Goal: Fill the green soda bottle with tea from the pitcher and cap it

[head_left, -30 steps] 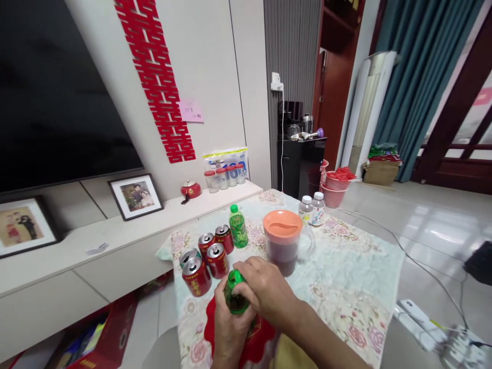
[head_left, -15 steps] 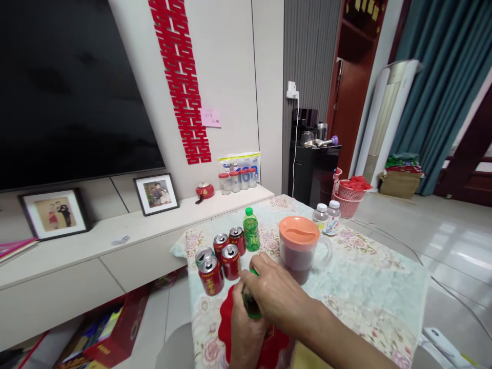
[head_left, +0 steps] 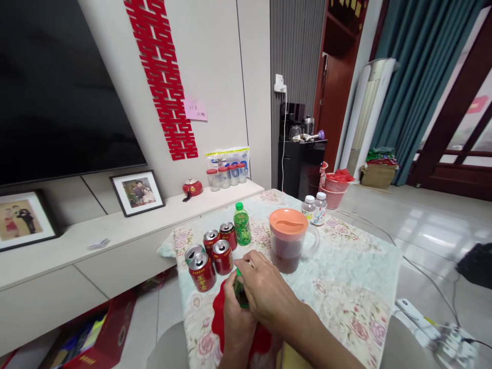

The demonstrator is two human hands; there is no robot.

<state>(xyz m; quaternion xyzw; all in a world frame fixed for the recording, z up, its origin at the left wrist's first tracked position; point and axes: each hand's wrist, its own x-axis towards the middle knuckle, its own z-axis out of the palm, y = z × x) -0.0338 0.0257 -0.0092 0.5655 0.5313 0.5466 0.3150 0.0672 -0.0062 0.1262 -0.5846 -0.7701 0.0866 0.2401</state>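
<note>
A green-capped bottle [head_left: 241, 296] is between my hands above a red mat [head_left: 220, 316], its lower part hidden. My left hand [head_left: 239, 320] wraps round the bottle's body. My right hand [head_left: 261, 279] lies over the top with its fingers closed at the green cap. Several red drink cans [head_left: 202, 274] stand just beyond to the left. Behind them is a second green bottle [head_left: 242, 225], upright with its cap on. To the right of my hands stands a clear pitcher [head_left: 286, 253] of dark liquid under an orange lid.
Two white-capped bottles [head_left: 314, 210] stand at the back of the flowered tablecloth [head_left: 346, 266]. Beyond the table, a white cabinet [head_left: 126, 233] carries picture frames, a red pot [head_left: 192, 187] and glass jars. Power strips and cords [head_left: 418, 323] lie on the floor at right.
The view has turned slightly right, so everything sits further left. Both hands stay on the bottle, with the right hand still at its cap.
</note>
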